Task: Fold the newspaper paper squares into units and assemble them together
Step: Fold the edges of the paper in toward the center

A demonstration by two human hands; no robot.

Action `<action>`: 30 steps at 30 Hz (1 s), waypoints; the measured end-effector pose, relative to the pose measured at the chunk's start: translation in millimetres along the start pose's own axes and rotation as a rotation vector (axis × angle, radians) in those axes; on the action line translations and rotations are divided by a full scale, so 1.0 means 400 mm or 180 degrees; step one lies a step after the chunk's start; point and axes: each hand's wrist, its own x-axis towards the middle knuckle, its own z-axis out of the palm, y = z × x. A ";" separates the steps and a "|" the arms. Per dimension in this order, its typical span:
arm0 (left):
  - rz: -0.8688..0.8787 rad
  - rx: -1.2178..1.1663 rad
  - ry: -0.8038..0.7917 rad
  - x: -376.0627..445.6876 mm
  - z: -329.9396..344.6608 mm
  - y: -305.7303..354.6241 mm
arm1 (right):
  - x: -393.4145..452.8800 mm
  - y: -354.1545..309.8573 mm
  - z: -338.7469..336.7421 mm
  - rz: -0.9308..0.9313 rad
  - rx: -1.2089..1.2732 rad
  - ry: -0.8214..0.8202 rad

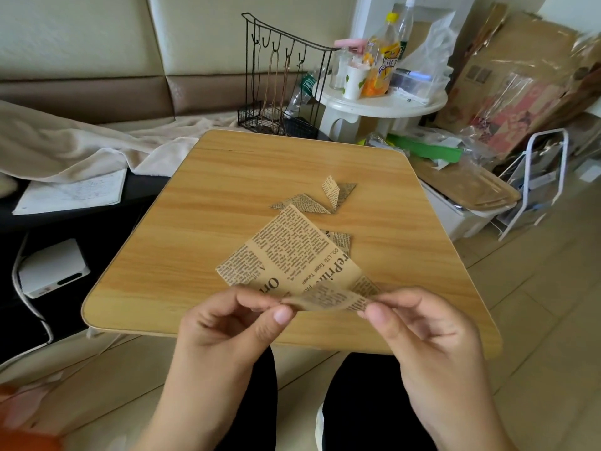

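Over desk, head view: both hands work one newspaper paper square [292, 258] above the near edge of the wooden desk [182, 242].
Left grip: left hand [227, 323] pinches the square's near corner, thumb against fingertips.
Right grip: right hand [419, 323] pinches the same curled-up near edge from the other side.
Square: tilted like a diamond, far corner pointing away, near edge lifted and blurred.
Folded units: one folded unit [312, 198] lies mid-desk with a flap standing up; a second unit [340, 239] shows partly from under the square.
Wire rack [279, 76]: behind desk, cords hang from its hooks; basket contents unclear.
Round side table [380, 102]: holds an orange drink bottle [382, 56], a paper cup [354, 81] and a plastic bag [422, 56].
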 end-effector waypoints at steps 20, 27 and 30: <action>-0.0514 -0.0861 0.1752 0.014 0.100 -0.006 | 0.021 0.020 0.094 0.0743 0.0478 0.1077; -0.0884 -0.0916 0.1087 0.004 0.055 -0.011 | 0.032 0.010 0.076 0.0490 0.0452 0.0892; -0.1153 -0.1086 0.0670 0.008 0.004 0.005 | 0.042 -0.011 0.056 0.0399 0.0279 0.0474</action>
